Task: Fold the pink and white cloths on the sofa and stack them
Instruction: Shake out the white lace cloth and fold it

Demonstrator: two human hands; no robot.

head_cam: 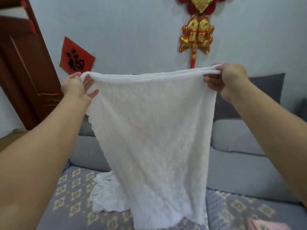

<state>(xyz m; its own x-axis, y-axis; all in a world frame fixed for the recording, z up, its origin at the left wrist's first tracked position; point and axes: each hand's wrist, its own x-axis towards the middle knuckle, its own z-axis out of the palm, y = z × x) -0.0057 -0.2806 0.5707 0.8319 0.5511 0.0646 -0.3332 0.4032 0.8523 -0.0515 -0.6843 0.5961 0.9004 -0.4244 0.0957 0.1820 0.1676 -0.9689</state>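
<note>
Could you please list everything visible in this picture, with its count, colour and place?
white cloth: one, white, held up by its top edge, lower end on the seat
pink cloth: one, pink, seat, bottom right
sofa: one, grey, with patterned seat cover
cushion: one, dark grey, on the backrest
fish ornament: one, red and gold, wall
paper sign: one, red, wall
door: one, brown, left
hands: two, left hand and right hand gripping the cloth's top corners

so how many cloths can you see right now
2. The white cloth hangs between the left hand and right hand, its lower end trailing on the sofa. A pink cloth lies at the bottom right edge, mostly cut off; more may be hidden.
</note>
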